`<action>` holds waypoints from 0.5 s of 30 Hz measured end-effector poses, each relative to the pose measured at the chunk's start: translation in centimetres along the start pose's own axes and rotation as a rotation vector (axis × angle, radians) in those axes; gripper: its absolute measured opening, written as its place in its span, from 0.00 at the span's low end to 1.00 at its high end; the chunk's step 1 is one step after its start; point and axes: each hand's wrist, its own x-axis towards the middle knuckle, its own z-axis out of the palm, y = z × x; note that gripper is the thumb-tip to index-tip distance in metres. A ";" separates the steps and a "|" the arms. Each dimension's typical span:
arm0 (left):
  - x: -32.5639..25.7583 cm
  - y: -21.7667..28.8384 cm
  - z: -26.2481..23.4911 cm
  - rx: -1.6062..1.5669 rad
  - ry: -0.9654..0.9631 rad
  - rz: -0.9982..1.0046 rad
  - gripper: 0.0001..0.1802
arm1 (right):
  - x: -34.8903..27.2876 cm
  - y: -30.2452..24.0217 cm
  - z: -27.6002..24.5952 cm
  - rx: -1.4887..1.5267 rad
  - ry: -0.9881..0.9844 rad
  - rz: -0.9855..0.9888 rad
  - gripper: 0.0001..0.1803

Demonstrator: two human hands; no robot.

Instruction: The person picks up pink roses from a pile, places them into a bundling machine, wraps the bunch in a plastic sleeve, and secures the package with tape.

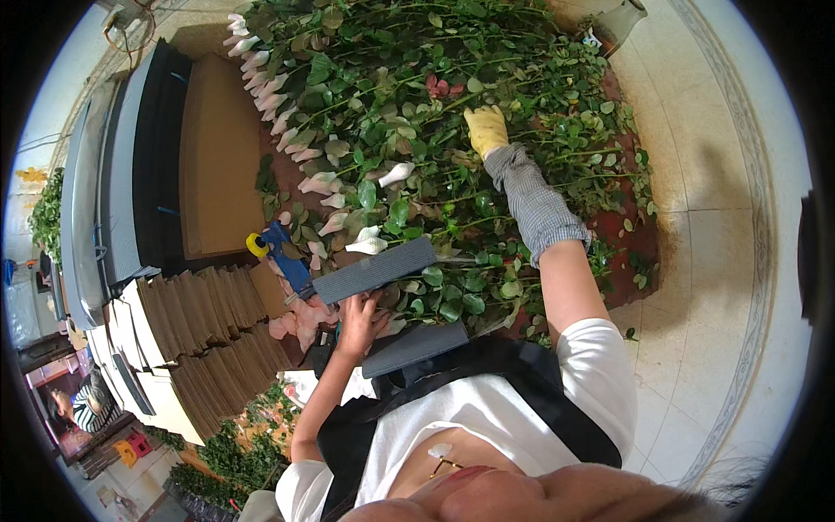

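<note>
My left hand (357, 326) is bare, its fingers apart, between two grey ridged boards (374, 271). Its fingertips lie close to the lower edge of the farther board, beside pale pink petals (304, 320); some fingers are partly hidden. My right hand (487, 129), in a yellow glove with a grey checked sleeve, reaches far out over many leafy roses (391, 96). Its fingers curl down around a rose stem, and leaves hide the fingertips. Pale rose heads, wrapped in white or pink (370, 241), line up on the left, with stems running right.
Stacked brown cardboard sheets (209, 317) stand at the left, below a large open carton (222, 157). A blue tape dispenser with a yellow part (285, 257) lies near the boards. A glass vase (619, 22) is at the far right. Another person in stripes (94, 404) is at lower left.
</note>
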 end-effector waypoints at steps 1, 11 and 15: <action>-0.3 -0.1 0.4 -0.048 0.018 -0.083 0.29 | -0.7 -0.3 -0.4 0.031 0.039 -0.074 0.21; -1.8 -0.9 3.5 0.004 0.174 0.024 0.35 | -6.6 3.4 -16.4 0.080 0.797 -0.062 0.27; -1.5 -1.3 4.3 -0.122 0.276 0.017 0.37 | -10.8 6.1 -20.0 0.157 0.700 -0.224 0.29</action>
